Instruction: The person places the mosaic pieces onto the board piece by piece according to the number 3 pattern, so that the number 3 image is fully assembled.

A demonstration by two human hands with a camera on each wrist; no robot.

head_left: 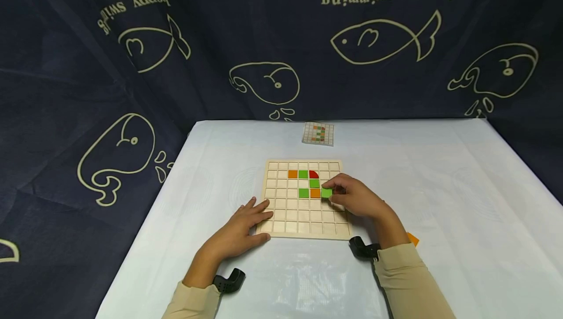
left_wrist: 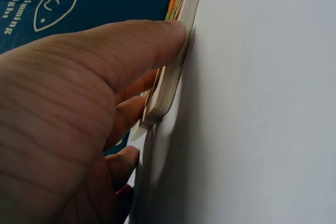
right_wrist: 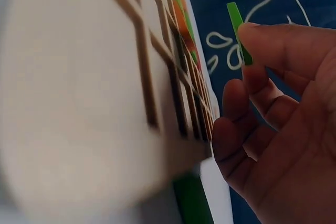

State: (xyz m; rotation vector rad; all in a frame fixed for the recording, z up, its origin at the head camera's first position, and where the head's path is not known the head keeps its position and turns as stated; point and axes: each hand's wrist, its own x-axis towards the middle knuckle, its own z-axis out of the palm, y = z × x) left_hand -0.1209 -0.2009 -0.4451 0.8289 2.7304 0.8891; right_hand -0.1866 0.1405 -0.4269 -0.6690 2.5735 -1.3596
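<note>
A wooden grid board (head_left: pixel 286 216) lies flat on the white table. In its upper and middle cells sit orange and green square tiles and a red rounded tile (head_left: pixel 313 174). My right hand (head_left: pixel 358 197) pinches a green square tile (head_left: pixel 326 193) between thumb and finger, just right of an orange tile (head_left: pixel 315 193); in the right wrist view this green tile (right_wrist: pixel 239 32) is seen edge-on, held above the board. My left hand (head_left: pixel 239 228) rests at the board's left edge with fingers spread, its thumb (left_wrist: pixel 168 40) against the board's side.
A small pattern card (head_left: pixel 318 134) showing a grid with coloured cells lies behind the board. Part of an orange piece (head_left: pixel 412 239) shows beside my right forearm. A dark curtain (head_left: pixel 264 31) with fish drawings hangs behind the table (head_left: pixel 440 172).
</note>
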